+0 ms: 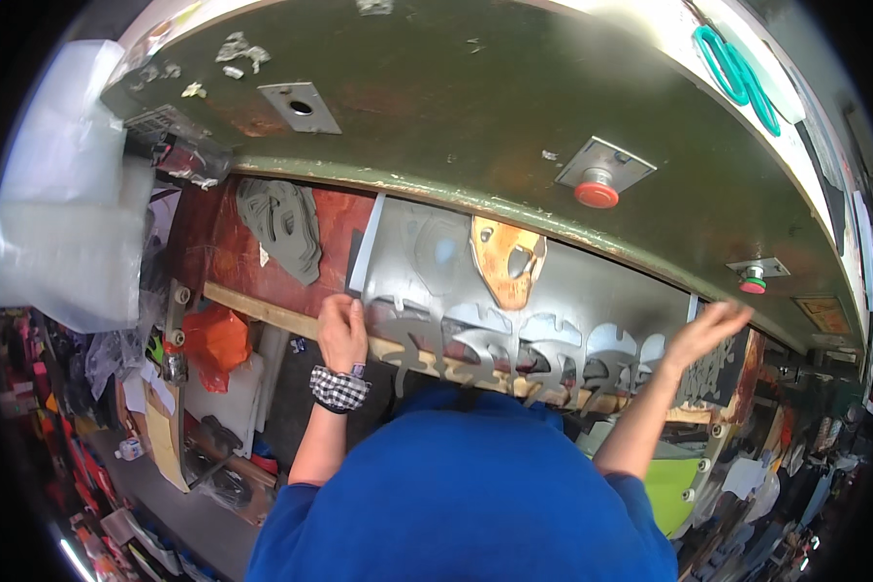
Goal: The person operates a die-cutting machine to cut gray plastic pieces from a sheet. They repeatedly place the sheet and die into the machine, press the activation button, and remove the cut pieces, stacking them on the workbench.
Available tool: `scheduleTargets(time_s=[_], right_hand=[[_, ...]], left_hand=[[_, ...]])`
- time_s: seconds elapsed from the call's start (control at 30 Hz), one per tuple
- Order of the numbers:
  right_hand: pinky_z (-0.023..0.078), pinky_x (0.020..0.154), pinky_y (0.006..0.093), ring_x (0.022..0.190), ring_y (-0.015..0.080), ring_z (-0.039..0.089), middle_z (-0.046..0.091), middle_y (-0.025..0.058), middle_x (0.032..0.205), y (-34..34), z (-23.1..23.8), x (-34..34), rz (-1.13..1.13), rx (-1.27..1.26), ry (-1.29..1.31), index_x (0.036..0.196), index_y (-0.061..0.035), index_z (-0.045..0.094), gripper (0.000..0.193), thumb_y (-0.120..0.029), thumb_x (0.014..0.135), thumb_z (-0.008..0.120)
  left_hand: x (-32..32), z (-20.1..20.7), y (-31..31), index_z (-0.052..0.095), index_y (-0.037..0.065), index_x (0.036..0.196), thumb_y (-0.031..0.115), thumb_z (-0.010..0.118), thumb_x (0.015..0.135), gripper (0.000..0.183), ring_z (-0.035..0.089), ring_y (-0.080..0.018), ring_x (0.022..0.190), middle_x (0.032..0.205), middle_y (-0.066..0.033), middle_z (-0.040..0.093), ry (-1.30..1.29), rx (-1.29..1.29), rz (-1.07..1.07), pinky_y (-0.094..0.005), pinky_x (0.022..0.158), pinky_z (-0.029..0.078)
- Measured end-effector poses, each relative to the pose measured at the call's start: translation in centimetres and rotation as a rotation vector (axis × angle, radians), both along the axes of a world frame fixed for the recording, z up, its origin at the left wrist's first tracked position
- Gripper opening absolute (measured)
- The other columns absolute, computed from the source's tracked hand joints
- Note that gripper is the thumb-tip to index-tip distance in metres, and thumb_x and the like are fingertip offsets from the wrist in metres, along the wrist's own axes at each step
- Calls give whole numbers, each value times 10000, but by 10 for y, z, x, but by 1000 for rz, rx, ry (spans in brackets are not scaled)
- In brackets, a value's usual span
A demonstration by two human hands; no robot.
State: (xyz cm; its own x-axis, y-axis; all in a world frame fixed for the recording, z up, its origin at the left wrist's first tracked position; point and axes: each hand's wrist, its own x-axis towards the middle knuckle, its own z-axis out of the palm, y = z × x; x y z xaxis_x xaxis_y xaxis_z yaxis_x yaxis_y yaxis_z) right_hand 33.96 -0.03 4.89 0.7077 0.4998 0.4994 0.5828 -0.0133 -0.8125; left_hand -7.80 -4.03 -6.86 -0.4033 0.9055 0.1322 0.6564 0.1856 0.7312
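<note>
A grey sheet (388, 255) lies across the work surface under the green machine beam, with cut-out gaps along its near side. Curved grey strips (480, 357) hang from that side over a wooden rail. My left hand (341, 330) is closed at the sheet's near left corner, seemingly pinching its edge. At the right end, my right hand (700, 335) has its fingers stretched toward the beam; whether they touch the sheet cannot be made out. An orange-yellow cutting die (507, 262) with openings rests on the sheet, near the beam.
Grey cut pieces (281, 228) are stacked on the red board (339, 228) at left. The green beam (436, 116) carries a red push button (597, 192) and a green one (752, 284). Teal-handled scissors (735, 78) lie on top. An orange bag (216, 344) hangs at left.
</note>
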Motion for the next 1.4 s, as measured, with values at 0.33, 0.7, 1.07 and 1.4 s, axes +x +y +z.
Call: scheduleTargets(time_s=[0.33,0.7,1.07,1.4], right_hand=[[190,1139,462,1400,396,181,39,330,1504,47,-39,91,-118,31,-159,1458,53,-59,862,-388,968,496],[507,793,325,823,211,654,694,160,877,-77,-155,137,-164,-332,83,1012,105,641,391,-276,930,615],[486,865,314,977,178,584,617,124,1131,-120,-97,61,-244,-257,36,1266,-6,545,369,-76,907,600],[329,1069,471,1338,397,319,234,305,1426,-84,-96,-172,640,-379,-344,1381,-99,433,843,-154,640,831]], left_hand=[[24,-8,109,525,59,663,197,568,919,294,536,-343,592,604,-137,535,389,164,-185,-432,597,393],[17,-12,86,582,69,696,247,541,943,307,572,-329,598,630,-105,614,178,110,-208,-423,618,425],[-11,-18,-14,581,40,743,206,494,966,292,565,-324,679,652,-91,617,148,100,-256,-417,650,446],[4,32,-45,576,46,1119,116,600,907,225,583,-142,646,741,-56,612,-145,179,-35,-279,591,467]])
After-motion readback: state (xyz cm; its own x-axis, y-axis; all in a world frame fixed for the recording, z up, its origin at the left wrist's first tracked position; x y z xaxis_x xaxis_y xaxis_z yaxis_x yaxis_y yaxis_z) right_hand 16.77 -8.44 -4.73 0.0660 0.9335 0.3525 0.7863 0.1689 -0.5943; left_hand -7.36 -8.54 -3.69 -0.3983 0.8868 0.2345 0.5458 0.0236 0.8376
